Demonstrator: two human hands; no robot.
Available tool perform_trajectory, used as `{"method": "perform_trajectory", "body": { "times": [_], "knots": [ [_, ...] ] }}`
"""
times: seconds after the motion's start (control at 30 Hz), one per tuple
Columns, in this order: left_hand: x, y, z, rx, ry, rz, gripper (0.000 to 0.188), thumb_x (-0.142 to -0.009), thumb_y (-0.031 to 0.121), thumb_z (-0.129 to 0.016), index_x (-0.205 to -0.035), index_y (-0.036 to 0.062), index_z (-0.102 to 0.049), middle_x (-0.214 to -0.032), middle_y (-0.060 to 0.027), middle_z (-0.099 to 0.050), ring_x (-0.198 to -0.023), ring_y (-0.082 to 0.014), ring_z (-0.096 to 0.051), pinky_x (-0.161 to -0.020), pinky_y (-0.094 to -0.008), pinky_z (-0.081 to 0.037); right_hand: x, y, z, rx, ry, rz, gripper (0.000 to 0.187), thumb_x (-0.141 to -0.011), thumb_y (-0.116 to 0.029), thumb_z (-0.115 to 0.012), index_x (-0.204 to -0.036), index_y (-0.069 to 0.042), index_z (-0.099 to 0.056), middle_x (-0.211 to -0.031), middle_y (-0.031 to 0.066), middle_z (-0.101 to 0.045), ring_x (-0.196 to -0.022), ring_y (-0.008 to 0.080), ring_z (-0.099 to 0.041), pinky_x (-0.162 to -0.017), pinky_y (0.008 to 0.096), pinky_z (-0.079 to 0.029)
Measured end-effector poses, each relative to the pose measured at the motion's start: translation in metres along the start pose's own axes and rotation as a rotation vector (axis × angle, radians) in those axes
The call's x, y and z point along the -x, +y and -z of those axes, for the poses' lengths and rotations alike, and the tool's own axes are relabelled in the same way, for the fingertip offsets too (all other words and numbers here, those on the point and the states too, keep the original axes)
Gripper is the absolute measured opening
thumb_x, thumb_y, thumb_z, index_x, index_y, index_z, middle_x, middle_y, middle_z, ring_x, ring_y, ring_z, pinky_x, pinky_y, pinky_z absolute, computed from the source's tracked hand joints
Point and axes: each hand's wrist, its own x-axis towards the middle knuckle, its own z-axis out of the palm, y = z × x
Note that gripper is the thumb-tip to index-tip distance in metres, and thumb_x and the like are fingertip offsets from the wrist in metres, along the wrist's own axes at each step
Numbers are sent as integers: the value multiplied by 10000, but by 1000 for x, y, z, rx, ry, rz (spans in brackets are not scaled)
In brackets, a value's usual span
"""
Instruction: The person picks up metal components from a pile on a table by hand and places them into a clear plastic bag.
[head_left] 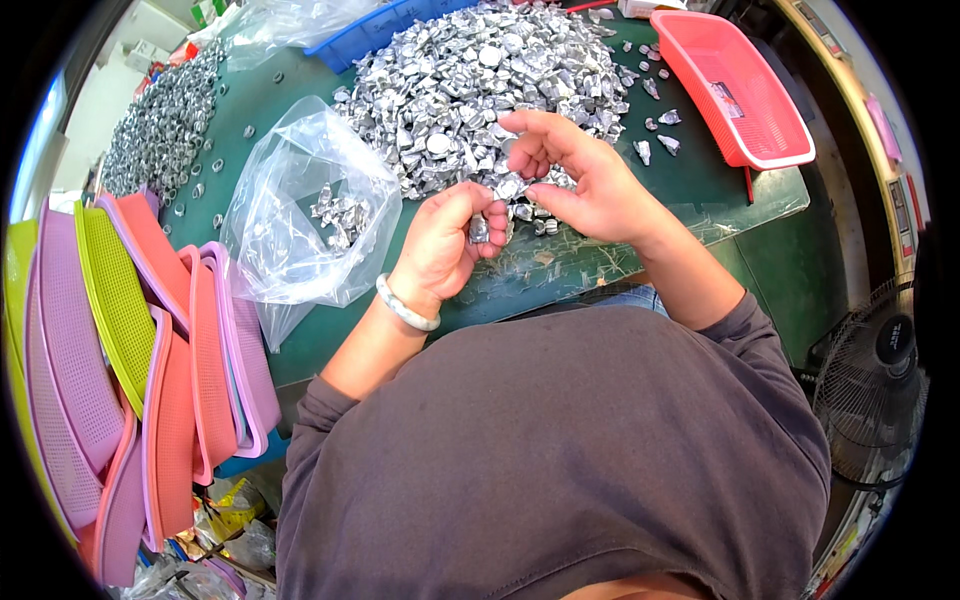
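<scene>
A large heap of small crumpled silver metal pieces (450, 90) lies on the green table (320, 345), just beyond both hands. My left hand (437, 240), with a pale bangle (405, 306) at its wrist, is closed; a silver metal piece (479, 230) shows in its curled fingers. Another silver piece (510, 188) is by its thumb tip, close to my right thumb. My right hand (597, 190) has thumb and index finger spread apart, the other fingers curled. To the left, an opened clear plastic bag (265, 235) holds some silver pieces (345, 216).
Many small metal rings (160, 135) are heaped at the far left. Pink, purple and green perforated baskets (120, 290) stack at the left edge. A pink basket (690, 45) sits far right, a blue tray (375, 30) behind the heap. A black fan (865, 390) stands right.
</scene>
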Motion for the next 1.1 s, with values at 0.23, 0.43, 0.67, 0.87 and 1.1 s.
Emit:
{"method": "perform_trajectory", "body": {
  "times": [0.23, 0.43, 0.67, 0.87, 1.1],
  "knots": [
    [0, -3, 3, -7, -34, 12, 138, -856, 174, -536, -817, 43, -557, -712, -41, -565, -598, -117, -512, -500, -238, -395, 1, -2, 1, 11, -25, 9, 574, -701, 87, -557, -1236, -67, -417, -894, 42, -533, -796, 118, -514, -745, 260, -430],
    [0, -6, 5, 13, -51, -40, 105, -839, 153, -576, -832, 49, -561, -723, -25, -564, -608, -105, -508, -518, -225, -390, 4, 0, 1, -90, -4, -182, 574, -721, 88, -569, -1249, -52, -391, -915, 47, -510, -825, 100, -505, -762, 237, -429],
    [-1, -8, 6, 12, -75, -71, 87, -815, 122, -611, -841, 59, -557, -732, -22, -560, -613, -103, -507, -528, -223, -391, 6, 6, -3, -187, 25, -99, 597, -699, 87, -592, -1243, -60, -396, -899, 70, -533, -793, 117, -551, -701, 248, -458],
    [3, -8, 1, 26, -67, -118, 61, -825, 95, -585, -856, 67, -540, -724, -22, -559, -622, -106, -516, -527, -220, -393, 8, 7, -3, -186, 33, -67, 576, -705, 79, -588, -1236, -52, -405, -903, 72, -536, -796, 127, -552, -704, 254, -461],
    [37, 30, 7, -278, 112, -543, 20, -814, 51, -551, -830, 53, -540, -709, -37, -566, -584, -98, -513, -516, -206, -394, 0, 17, 17, 333, 112, -53, 355, -733, -19, -596, -1079, -42, -518, -814, 68, -564, -742, 172, -561, -636, 288, -468]
  ]
}}
